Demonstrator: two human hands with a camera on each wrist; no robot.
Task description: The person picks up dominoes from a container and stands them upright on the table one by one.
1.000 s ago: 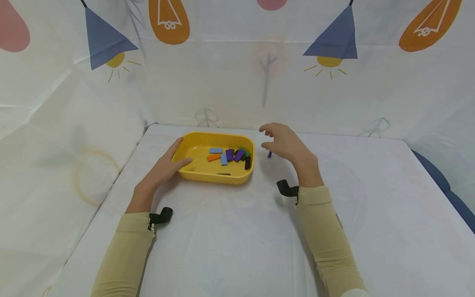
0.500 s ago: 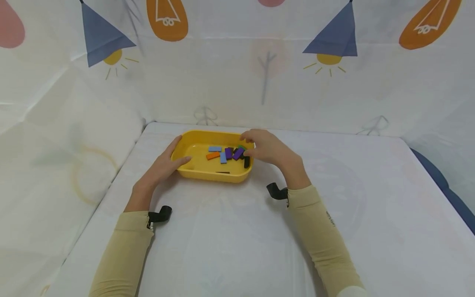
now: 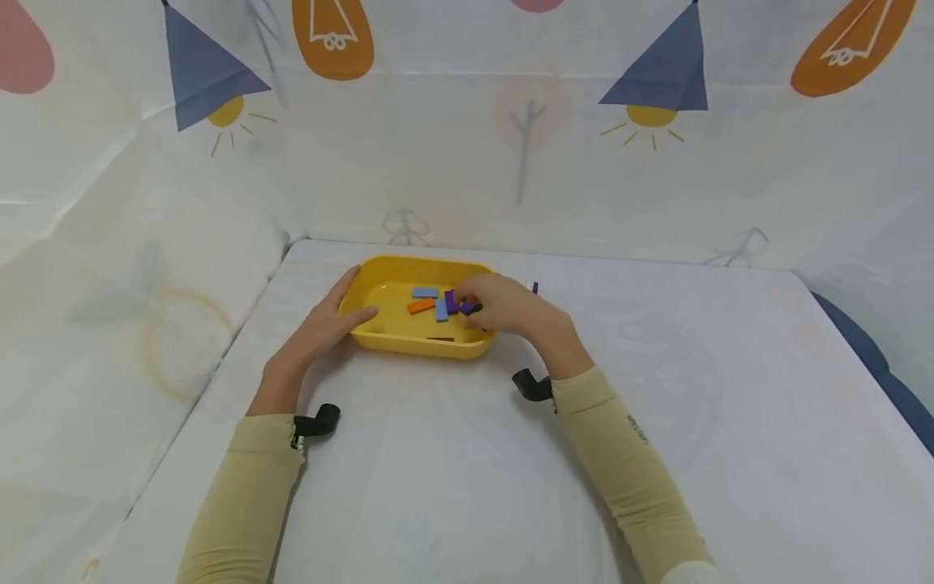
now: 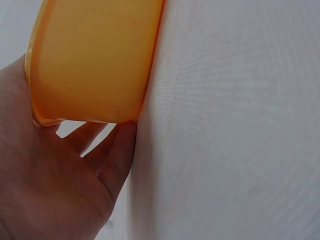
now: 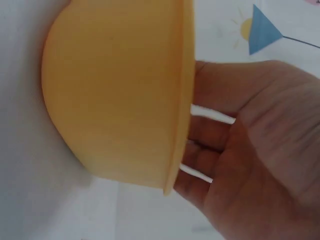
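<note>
A yellow plastic tray (image 3: 404,346) stands on the white table with several small flat domino-like blocks inside. My left hand (image 3: 321,328) grips its left end, thumb over the rim and fingers along the outside; the left wrist view shows fingertips against the tray wall (image 4: 95,65). My right hand (image 3: 503,304) reaches over the right end, fingers and thumb apart around a purple block (image 3: 468,308). In the right wrist view, the tray wall hides those fingertips. Left of them lie two light blue blocks (image 3: 441,311), an orange block (image 3: 421,306) and another purple block (image 3: 451,302).
A small purple piece (image 3: 536,288) stands on the table just behind my right hand, partly hidden by it. A thin dark block (image 3: 440,339) shows at the tray's near wall. Printed white cloth (image 3: 467,178) hangs behind the table (image 3: 467,470).
My right hand has moved left from beside the standing purple piece, over the tray's rim and down among the blocks. The left hand keeps its hold on the tray.
</note>
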